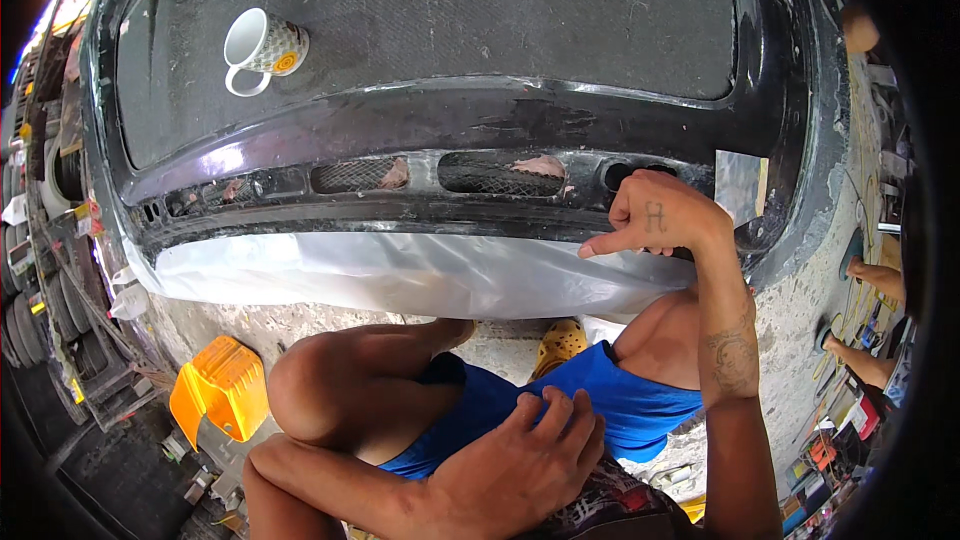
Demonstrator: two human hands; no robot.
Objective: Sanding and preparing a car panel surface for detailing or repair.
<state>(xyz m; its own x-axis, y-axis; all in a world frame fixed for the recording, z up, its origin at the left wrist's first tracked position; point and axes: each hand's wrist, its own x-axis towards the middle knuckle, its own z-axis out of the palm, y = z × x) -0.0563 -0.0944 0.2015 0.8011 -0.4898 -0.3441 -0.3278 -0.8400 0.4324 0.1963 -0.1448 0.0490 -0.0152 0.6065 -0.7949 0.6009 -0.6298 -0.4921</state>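
Observation:
A black car bumper (385,120) with mesh-filled slots lies across in front of me. Over the slots at its right end rests my right hand (665,215), thumb stretched to the left and fingers curled under. Its fingertips are mostly hidden, so anything held there cannot be made out. Pinkish lumps (540,167) stick to the mesh of the middle slots. Down by my lap, my left hand (520,465) hangs with fingers apart and holds nothing. Whitish plastic sheeting (400,268) hangs along the bumper's near edge, over my knees.
A white patterned mug (265,50) lies tipped on the dark surface beyond the bumper. An orange plastic container (222,390) stands on the floor at left, near shelves of stacked black items (60,300). At right are another person's legs (872,280) and scattered clutter.

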